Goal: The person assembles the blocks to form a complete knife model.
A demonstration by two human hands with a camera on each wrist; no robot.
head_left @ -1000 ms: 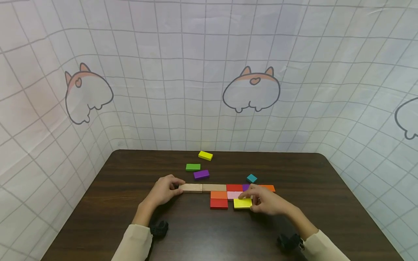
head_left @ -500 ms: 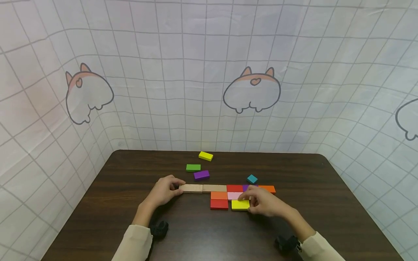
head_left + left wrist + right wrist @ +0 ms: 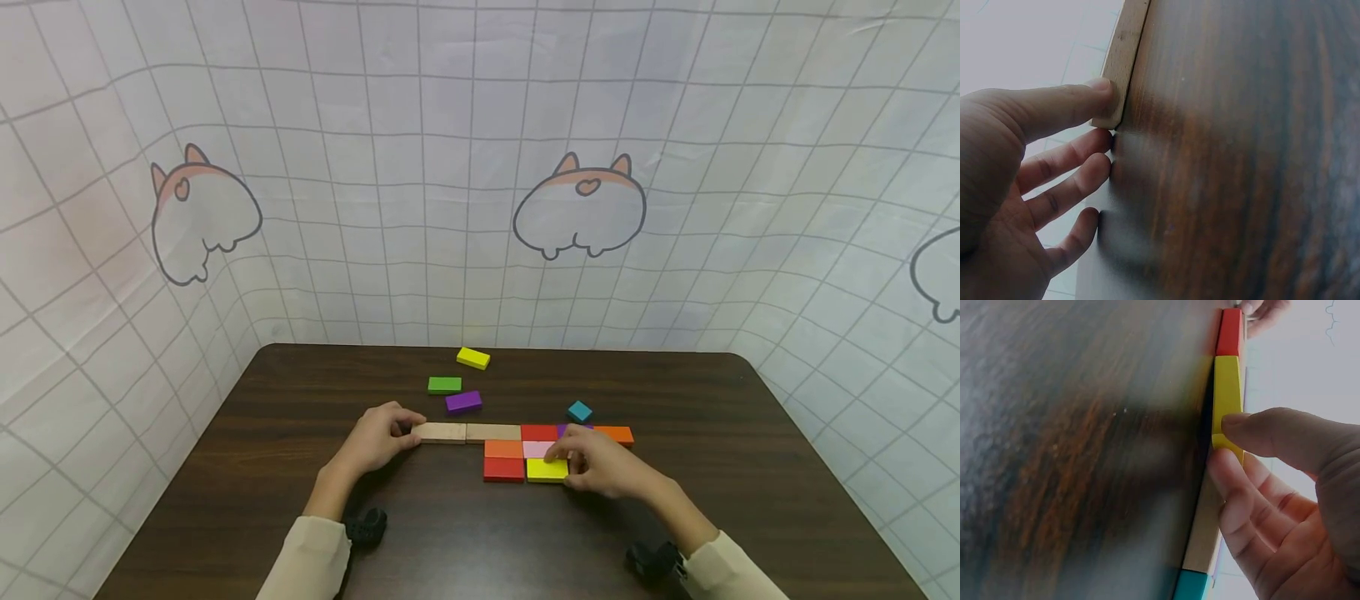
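Observation:
My left hand [image 3: 377,439] pinches the left end of a plain wooden block [image 3: 441,432], its thumb along the block's side in the left wrist view. With thumb and fingers, my right hand [image 3: 611,465] holds a yellow block [image 3: 547,472] at its right end. That block lies flat, against or very near a red block [image 3: 503,471] on its left. Behind them are an orange block [image 3: 503,449] and a pink block [image 3: 536,450]. The back row continues with a second plain block [image 3: 492,432], another red block [image 3: 538,432] and an orange one [image 3: 617,435]. My right hand partly covers a purple block.
Loose on the dark table [image 3: 480,550] behind the row lie a yellow block [image 3: 473,358], a green block [image 3: 445,386], a purple block [image 3: 463,402] and a teal block [image 3: 580,411]. A white grid-patterned curtain [image 3: 420,208] surrounds the table's back and sides.
The yellow block has slid left in my right hand, narrowing its gap to the red block. My left hand has stayed at the plain block's end.

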